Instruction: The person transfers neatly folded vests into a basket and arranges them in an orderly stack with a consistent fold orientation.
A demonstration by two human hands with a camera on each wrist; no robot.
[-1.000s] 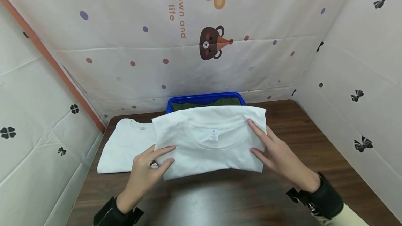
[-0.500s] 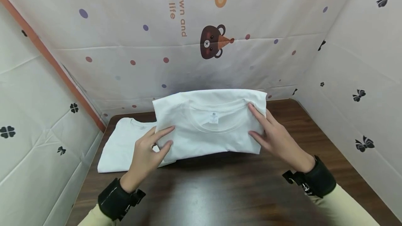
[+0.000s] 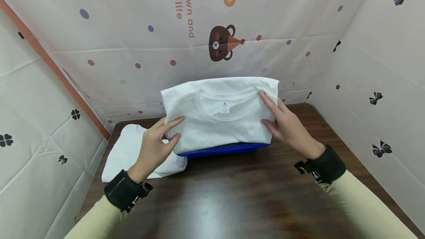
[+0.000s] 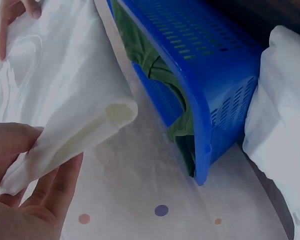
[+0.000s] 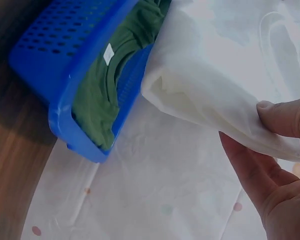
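Grips of left hand (image 3: 154, 147) and right hand (image 3: 292, 130), each narrowed to a pinch at opposite ends, hold up a folded white shirt (image 3: 219, 130) above a blue basket (image 4: 230, 95) containing green cloth (image 5: 94, 102), just beside a second white shirt (image 3: 123, 154) on the surface (image 3: 239, 198).

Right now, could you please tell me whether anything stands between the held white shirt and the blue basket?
Nothing visible does: in the left wrist view, an open gap separates the held white shirt from the blue basket. A green garment lies inside the basket, and the other white shirt lies beside it, not between.
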